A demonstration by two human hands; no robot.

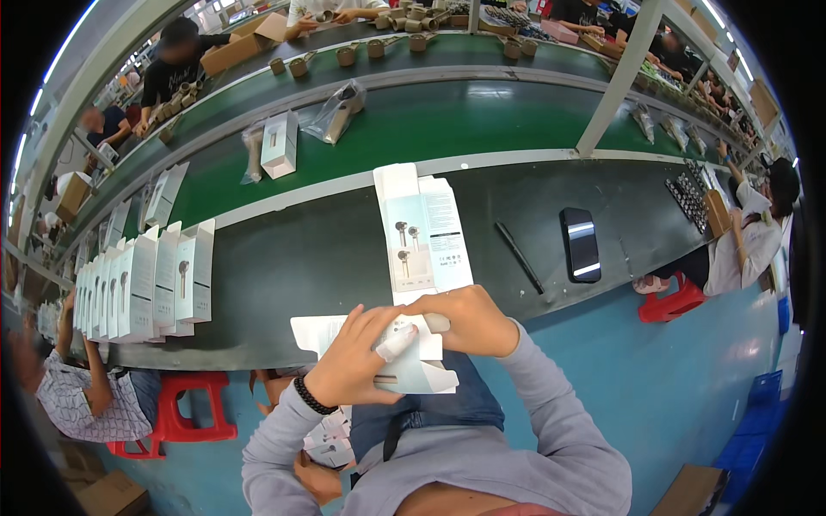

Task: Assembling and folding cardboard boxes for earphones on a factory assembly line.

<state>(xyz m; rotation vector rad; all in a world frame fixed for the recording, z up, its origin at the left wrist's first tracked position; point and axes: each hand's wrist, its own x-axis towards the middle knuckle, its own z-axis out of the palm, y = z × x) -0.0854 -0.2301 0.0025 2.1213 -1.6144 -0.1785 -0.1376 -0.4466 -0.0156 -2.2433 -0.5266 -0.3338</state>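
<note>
Both hands are on a partly folded white and pale-blue carton (439,378) at the table's front edge, just above my lap. My left hand (348,357) grips it from the left; a white wrap (397,342) covers its thumb. My right hand (469,318) closes over the carton's upper right side, its fingertips partly hidden. Directly beyond my hands, an unfolded flat carton (422,236) printed with pictures of a handled device lies on the dark table (301,258). What is inside the held carton, if anything, cannot be seen.
Several upright cartons (138,284) stand in rows at the left. A black pen (519,256) and a phone (581,245) lie to the right. On the green conveyor (430,112) are a white box (280,144) and bagged parts (337,112). A metal post (619,77) rises beyond; co-workers sit around.
</note>
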